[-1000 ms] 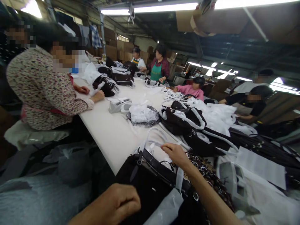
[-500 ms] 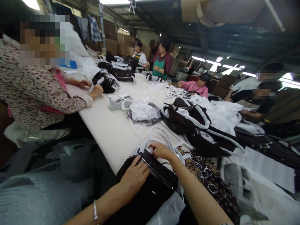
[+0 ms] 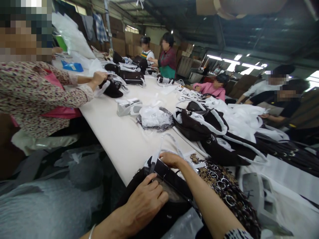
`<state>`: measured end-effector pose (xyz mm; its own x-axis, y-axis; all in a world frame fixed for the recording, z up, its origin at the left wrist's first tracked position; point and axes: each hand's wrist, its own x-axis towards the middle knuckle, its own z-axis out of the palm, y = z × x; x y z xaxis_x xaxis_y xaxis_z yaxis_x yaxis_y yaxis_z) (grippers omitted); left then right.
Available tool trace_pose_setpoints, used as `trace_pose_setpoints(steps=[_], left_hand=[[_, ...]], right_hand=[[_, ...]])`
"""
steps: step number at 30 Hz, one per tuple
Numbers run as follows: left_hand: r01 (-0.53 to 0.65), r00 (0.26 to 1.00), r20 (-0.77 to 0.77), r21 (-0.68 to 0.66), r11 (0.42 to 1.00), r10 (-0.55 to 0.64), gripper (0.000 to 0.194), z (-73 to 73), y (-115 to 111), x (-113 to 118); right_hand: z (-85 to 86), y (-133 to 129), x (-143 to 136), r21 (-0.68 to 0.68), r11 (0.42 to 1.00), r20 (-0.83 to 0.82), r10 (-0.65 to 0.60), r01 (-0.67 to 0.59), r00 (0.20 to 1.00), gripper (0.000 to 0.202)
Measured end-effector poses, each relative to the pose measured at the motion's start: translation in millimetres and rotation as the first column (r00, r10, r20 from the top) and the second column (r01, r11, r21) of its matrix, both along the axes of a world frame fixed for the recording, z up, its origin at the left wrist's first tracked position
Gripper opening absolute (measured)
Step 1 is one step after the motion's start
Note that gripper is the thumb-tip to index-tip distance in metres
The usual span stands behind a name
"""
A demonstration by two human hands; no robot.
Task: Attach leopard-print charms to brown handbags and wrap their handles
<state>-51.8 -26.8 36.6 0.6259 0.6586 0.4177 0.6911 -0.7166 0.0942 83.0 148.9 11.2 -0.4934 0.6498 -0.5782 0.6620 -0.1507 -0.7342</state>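
A black handbag (image 3: 139, 202) stands at the near edge of the table, low in the middle of the view. Its wrapped pale handle (image 3: 171, 141) rises behind the opening. My left hand (image 3: 147, 200) is closed at the zippered near edge of the mouth, index finger toward its far left end; whether it pinches a zipper pull is too small to tell. Brownish lining shows beside these fingers. My right hand (image 3: 171, 160) bends over the bag's far rim, its fingertips partly hidden behind the black edge. Clear plastic (image 3: 185, 224) lies against the bag's front.
Clear-wrapped packets (image 3: 156, 118) and black bags with white-wrapped handles (image 3: 199, 122) lie across the white table (image 3: 104, 129). Leopard-patterned pieces with metal rings (image 3: 221, 184) and a grey tape dispenser (image 3: 264, 196) are to the right. A co-worker in a floral sleeve (image 3: 37, 99) handles a black bag at left.
My left hand has shifted down and right along the bag's mouth, which gapes wider and shows lining. My right hand has lowered behind the far rim. The co-worker's hands at left have risen.
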Motion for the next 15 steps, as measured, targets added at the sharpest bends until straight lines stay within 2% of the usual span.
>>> trace_pose_setpoints(steps=[3,6,8,11,12,13,15], left_hand=[[-0.001,1.0,0.004,0.002,1.0,0.001,0.011,5.3,-2,-2],[-0.032,0.999,0.018,0.004,0.999,0.032,0.014,5.2,-3,-6],[-0.048,0.998,0.036,0.007,0.999,0.047,0.017,4.2,-3,-9],[-0.074,0.996,0.05,0.001,0.997,0.074,0.018,3.3,-1,-10],[-0.086,0.995,0.049,-0.008,0.996,0.086,0.018,3.2,0,-10],[-0.093,0.994,0.048,-0.015,0.996,0.094,0.018,3.0,0,-9],[-0.108,0.993,0.045,-0.037,0.993,0.11,0.016,2.7,1,-9]], right_hand=[[14.6,-3,2,0.057,0.998,0.124,-0.003,-0.004,0.992,0.03],[34.1,-8,16,0.234,0.97,0.226,-0.119,0.065,0.967,0.046],[45.0,-17,31,0.416,0.901,0.263,-0.247,0.122,0.933,0.05],[51.4,-36,54,0.653,0.739,0.302,-0.455,0.166,0.838,0.047],[50.3,-42,61,0.686,0.705,0.304,-0.504,0.182,0.808,0.046],[47.8,-47,67,0.675,0.701,0.289,-0.537,0.229,0.792,0.045],[40.6,-56,78,0.535,0.753,0.227,-0.564,0.382,0.794,0.043]])
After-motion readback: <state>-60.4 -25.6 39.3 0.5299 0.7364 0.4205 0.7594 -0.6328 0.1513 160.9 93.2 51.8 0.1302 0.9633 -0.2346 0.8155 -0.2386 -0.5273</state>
